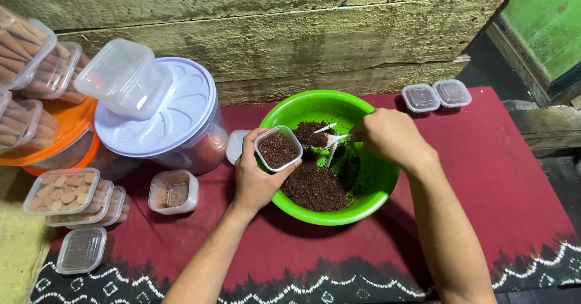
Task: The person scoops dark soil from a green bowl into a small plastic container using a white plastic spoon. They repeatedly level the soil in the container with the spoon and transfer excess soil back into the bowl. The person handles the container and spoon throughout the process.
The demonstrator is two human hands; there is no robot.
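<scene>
A bright green bowl (363,107) sits on a dark red cloth and holds a heap of dark brown crumbly mix (315,188). My left hand (254,180) grips a small clear square tub (278,149) filled with the same dark mix, held over the bowl's left rim. My right hand (390,135) reaches in from the right and holds a white plastic spoon (334,139) whose end points into the bowl, just right of the tub. A second white utensil (325,128) lies in the mix behind it.
A large lidded clear jar (163,119) with an empty tub on top stands left of the bowl. Filled snack tubs (63,190), an empty one (82,249) and a smeared one (173,191) lie at the left. Two small lidded tubs (436,95) stand at the back right. A wooden wall (290,31) runs behind.
</scene>
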